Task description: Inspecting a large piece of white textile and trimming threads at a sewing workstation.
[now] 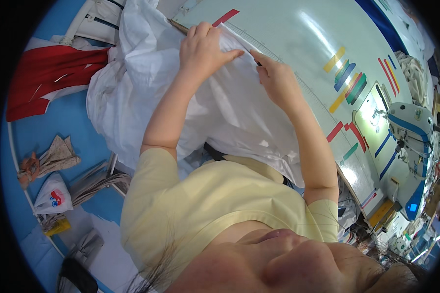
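Note:
A large white cloth (230, 107) drapes over my lap, its upper edge lying folded on the pale table along a printed ruler scale (308, 90). Near the table's left corner, my left hand (200, 53) rests on this cloth. Its thumb stretches right, apart from the fingers, which bend slightly at the tips. Farther right along the same edge is my right hand (278, 80), index finger pointing at the fold. Between its thumb and fingers shows a small dark tool (258, 63), mostly hidden in the grip, so its kind is unclear.
At the right stands a white and blue sewing machine (410, 146). Coloured tape strips (347, 83) mark the table (278, 29). Red fabric (54, 78) lies at the left on blue, above a white plastic bag (54, 194) and a patterned cloth (59, 156).

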Tool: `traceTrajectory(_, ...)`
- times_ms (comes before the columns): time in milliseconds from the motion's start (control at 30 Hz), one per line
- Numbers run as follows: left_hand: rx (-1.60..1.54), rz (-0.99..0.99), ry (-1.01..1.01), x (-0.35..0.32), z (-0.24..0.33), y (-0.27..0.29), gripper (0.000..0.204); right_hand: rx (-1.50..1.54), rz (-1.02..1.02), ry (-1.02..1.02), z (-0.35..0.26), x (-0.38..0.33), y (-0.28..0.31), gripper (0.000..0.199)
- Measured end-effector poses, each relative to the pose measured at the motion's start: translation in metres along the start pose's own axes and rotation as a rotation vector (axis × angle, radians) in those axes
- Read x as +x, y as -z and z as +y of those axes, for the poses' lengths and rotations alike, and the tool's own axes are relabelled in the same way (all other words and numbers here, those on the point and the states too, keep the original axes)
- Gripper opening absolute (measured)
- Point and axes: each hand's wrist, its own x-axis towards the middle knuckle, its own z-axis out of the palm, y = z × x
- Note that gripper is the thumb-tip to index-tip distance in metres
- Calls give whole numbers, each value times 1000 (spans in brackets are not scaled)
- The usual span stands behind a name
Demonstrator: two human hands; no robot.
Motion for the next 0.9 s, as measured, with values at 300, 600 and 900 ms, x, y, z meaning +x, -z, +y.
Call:
traceTrajectory(300, -4, -2, -27, 1, -3, 1, 53, -206, -36, -55, -8, 2, -3, 37)
traceTrajectory(600, -177, 0, -72, 24, -31, -12, 37, -336, 2, 3, -14, -1, -7, 42)
traceTrajectory(900, -362, -513, -91, 56, -37, -6, 32, -327, -44, -59, -16, 0, -4, 40)
